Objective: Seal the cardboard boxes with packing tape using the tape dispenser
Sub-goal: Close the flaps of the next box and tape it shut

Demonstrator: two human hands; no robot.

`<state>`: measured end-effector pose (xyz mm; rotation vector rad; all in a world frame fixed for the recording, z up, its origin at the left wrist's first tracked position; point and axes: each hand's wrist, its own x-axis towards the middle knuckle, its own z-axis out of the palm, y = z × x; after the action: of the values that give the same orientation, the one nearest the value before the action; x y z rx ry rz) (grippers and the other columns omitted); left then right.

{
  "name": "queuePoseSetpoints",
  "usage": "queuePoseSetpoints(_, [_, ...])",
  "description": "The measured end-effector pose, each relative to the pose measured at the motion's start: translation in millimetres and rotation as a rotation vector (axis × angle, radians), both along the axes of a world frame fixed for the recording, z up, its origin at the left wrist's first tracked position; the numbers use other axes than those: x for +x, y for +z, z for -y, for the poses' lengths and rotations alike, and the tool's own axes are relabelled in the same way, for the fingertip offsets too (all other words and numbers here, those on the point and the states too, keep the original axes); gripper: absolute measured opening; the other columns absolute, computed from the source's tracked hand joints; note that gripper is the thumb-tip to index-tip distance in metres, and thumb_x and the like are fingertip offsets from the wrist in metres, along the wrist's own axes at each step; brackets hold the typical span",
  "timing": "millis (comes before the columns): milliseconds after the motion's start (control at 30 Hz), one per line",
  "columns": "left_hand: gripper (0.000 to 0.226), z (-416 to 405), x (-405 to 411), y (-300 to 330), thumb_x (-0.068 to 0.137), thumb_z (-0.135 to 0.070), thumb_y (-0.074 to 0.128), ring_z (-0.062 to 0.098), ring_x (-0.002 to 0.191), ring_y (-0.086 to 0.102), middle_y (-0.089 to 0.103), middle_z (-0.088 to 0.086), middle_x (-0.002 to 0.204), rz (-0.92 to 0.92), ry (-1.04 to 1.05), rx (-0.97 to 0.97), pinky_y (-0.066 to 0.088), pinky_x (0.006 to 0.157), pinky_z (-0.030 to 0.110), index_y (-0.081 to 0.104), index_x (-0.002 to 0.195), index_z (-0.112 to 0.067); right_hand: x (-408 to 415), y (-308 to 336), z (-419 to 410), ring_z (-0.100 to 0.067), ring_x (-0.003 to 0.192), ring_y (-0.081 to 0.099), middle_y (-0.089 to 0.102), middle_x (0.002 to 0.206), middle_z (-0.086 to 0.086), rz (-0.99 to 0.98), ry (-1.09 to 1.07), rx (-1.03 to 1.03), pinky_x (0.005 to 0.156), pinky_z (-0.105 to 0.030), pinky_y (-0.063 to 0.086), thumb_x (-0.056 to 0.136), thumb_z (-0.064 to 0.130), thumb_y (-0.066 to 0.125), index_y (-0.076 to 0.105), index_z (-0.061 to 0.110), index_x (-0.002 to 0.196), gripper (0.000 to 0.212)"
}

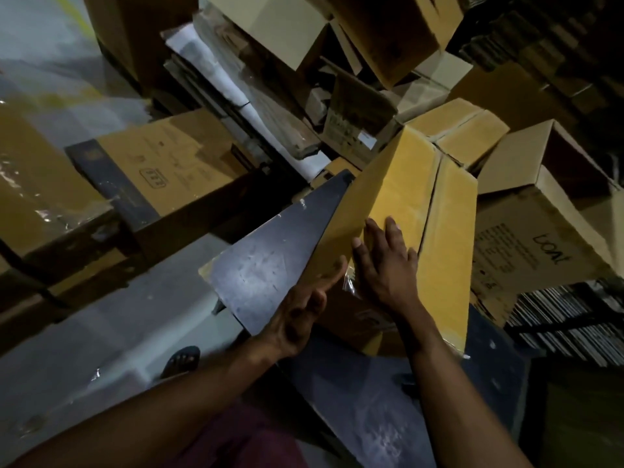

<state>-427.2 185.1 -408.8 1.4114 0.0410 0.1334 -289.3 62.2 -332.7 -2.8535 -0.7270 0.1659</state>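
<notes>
A person leans over a yellow-brown box point(405, 211) standing on a dark table point(266, 265) in a dim storeroom crowded with cartons. The right hand point(385, 265) lies flat on the box's top, fingers straight and spread, pressing near the closed flap seam that runs the length of the lid. The left hand point(300, 319) is at the near left edge of the box, its forefinger stretched out and touching the cardboard while the other fingers curl loosely, holding nothing that can be made out. A scrap of clear tape point(349, 282) glints at the box's edge between the two hands. A second closed box point(462, 133) sits just behind the first. To the right stands a printed carton point(526, 244) with its flaps open; to the left, another carton point(169, 163) sits on a dark stand. A sandalled foot point(180, 361) shows on the grey floor below the table.
</notes>
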Motion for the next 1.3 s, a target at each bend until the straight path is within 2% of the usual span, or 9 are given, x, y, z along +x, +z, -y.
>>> queuePoseSetpoints(167, [0.107,-11.5,-1.2,-38.9,0.075,-0.101,0.013,0.001,0.131,0.055,0.059,-0.014,0.146,-0.17,-0.022,0.225,0.039,0.108,0.014,0.053,0.151,-0.036,1.6,-7.2,2.5,-0.019,0.159,0.0,0.002,0.173,-0.002,0.03,0.013,0.004,0.123,-0.062,0.007,0.098,0.075,0.011,0.017,0.04,0.161,0.072])
queuePoseSetpoints(267, [0.103,-24.0,-2.1,-58.8,0.065,-0.108,0.005,0.014,0.092,0.056,0.064,-0.004,0.1,-0.369,-0.002,0.266,0.042,0.084,0.034,0.064,0.102,-0.032,1.7,-6.7,3.2,-0.019,0.159,-0.003,0.001,0.173,-0.003,0.002,0.025,0.019,0.123,-0.062,0.004,0.098,0.073,0.013,0.017,0.04,0.161,0.071])
queuePoseSetpoints(467, [0.096,-15.1,7.6,-13.2,0.086,-0.091,0.026,0.016,0.145,0.048,0.055,-0.005,0.154,-0.028,0.06,-0.014,0.041,0.118,0.032,0.052,0.153,-0.028,1.9,-6.6,4.1,-0.019,0.159,-0.004,0.0,0.173,-0.003,0.002,0.012,0.035,0.123,-0.06,0.001,0.098,0.073,0.014,0.019,0.039,0.162,0.073])
queuePoseSetpoints(667, [0.095,-20.9,7.2,-48.3,0.081,-0.098,0.017,0.018,0.111,0.069,0.073,0.0,0.126,-0.204,0.042,0.377,0.059,0.093,0.042,0.059,0.145,-0.042,0.4,-4.6,5.9,-0.02,0.159,-0.003,0.0,0.173,-0.004,-0.005,0.017,0.038,0.123,-0.06,0.001,0.1,0.072,0.014,0.018,0.04,0.162,0.07])
queuePoseSetpoints(800, [0.106,-50.3,24.4,-11.3,0.077,-0.098,0.005,0.022,0.07,0.059,0.061,-0.004,0.073,-0.38,-0.027,0.517,0.041,0.065,0.037,0.077,0.106,-0.025,1.6,-4.8,7.6,-0.021,0.159,0.0,0.003,0.173,-0.004,-0.008,0.02,0.05,0.122,-0.061,0.003,0.101,0.071,0.015,0.021,0.041,0.161,0.068])
queuePoseSetpoints(900, [0.088,-56.7,44.9,32.3,0.084,-0.097,0.018,0.011,0.086,0.065,0.072,-0.006,0.096,-0.311,0.022,0.479,0.054,0.083,0.043,0.076,0.106,-0.034,2.2,8.4,10.7,-0.023,0.157,0.018,0.025,0.169,-0.008,-0.087,0.046,0.218,0.122,-0.065,0.012,0.105,0.065,0.023,0.039,0.035,0.156,0.062])
queuePoseSetpoints(967, [0.07,-47.4,56.6,63.7,0.089,-0.089,0.041,0.009,0.11,0.069,0.076,-0.009,0.118,-0.139,0.082,0.481,0.057,0.097,0.044,0.077,0.117,-0.036,-7.1,25.5,20.4,-0.023,0.138,0.05,0.058,0.146,-0.007,-0.004,0.023,0.477,0.113,-0.058,0.039,0.109,0.049,0.038,0.062,0.021,0.139,0.048])
queuePoseSetpoints(1133, [0.036,-0.5,63.6,122.5,0.093,-0.056,0.07,-0.015,0.093,0.066,0.072,-0.02,0.117,0.158,-0.026,0.596,0.052,0.078,0.01,0.077,0.121,-0.034,-60.4,24.3,103.8,-0.015,0.113,0.066,0.071,0.12,0.003,0.406,-0.481,0.946,0.089,-0.034,0.056,0.105,0.019,0.059,0.073,0.018,0.117,0.019])
queuePoseSetpoints(1300, [0.029,37.2,85.9,123.4,0.096,-0.046,0.068,0.003,0.115,0.067,0.073,-0.02,0.125,0.202,-0.304,0.778,0.057,0.097,0.033,0.076,0.122,-0.038,-109.6,-61.3,197.2,-0.015,0.103,0.071,0.077,0.106,0.0,0.303,-1.075,1.138,0.096,-0.052,0.057,0.082,-0.011,0.056,0.077,0.032,0.099,0.051])
